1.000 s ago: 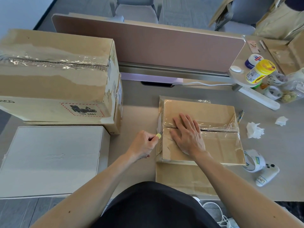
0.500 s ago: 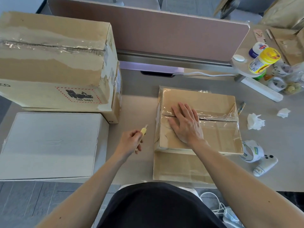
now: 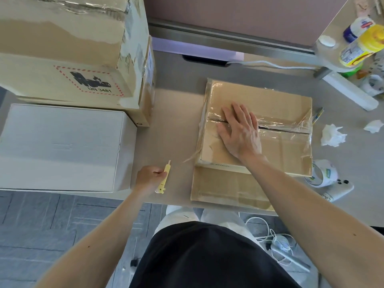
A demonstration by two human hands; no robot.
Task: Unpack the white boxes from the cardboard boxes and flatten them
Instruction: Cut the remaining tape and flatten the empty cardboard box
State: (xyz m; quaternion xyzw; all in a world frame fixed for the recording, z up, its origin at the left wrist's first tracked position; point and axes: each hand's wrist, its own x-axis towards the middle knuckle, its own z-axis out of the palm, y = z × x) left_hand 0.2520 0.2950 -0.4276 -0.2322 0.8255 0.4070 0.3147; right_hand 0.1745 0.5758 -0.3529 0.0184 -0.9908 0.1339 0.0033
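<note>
A taped cardboard box (image 3: 278, 154) lies in the middle of the desk, its top seam under clear tape. My right hand (image 3: 239, 129) presses flat on that seam with straight fingers. My left hand (image 3: 150, 178) grips a small yellow cutter (image 3: 165, 176) near the desk's front edge, well left of the box and apart from it. A white box (image 3: 60, 146) rests at the left front. Behind it stands a large cardboard box (image 3: 62, 50) with a UN 3481 label.
A tape roll (image 3: 322, 173) and a white game controller (image 3: 338, 189) lie right of the box, with crumpled tissues (image 3: 332, 135) beyond. Bottles (image 3: 361, 46) stand on a raised shelf at the back right. A desk divider (image 3: 239, 15) closes the back. Cables lie on the floor.
My left hand has drawn the yellow cutter away from the box's left side, back toward the desk's front edge. My right hand stays pressed on the box top.
</note>
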